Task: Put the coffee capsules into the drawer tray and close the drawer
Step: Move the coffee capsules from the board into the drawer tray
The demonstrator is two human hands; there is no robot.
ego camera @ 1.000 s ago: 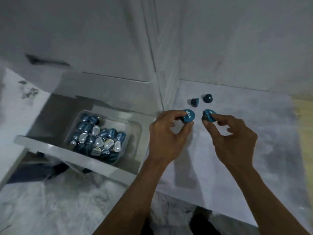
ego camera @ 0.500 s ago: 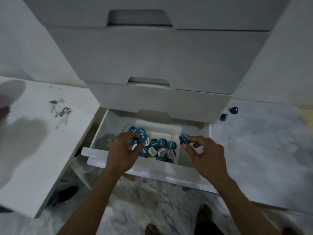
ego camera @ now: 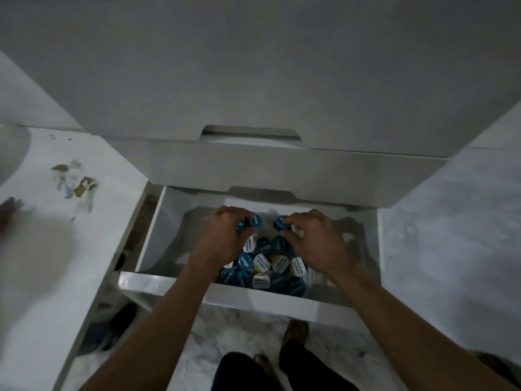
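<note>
Capsule (ego camera: 255, 220) pinched in left hand (ego camera: 225, 238)

Capsule lids (ego camera: 260, 262) carry printed wordmark, too blurred to read; no other text.

Blue and cream capsules (ego camera: 265, 266) (white lettering); white drawer (ego camera: 169, 283); grey-veined marble floor (ego camera: 239, 334).

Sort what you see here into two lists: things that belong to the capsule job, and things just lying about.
Part of the job:
left hand pinching a blue capsule
right hand pinching another capsule
pile of capsules in the tray
open drawer

Lying about:
paper scraps on the left counter
closed drawer above
</note>
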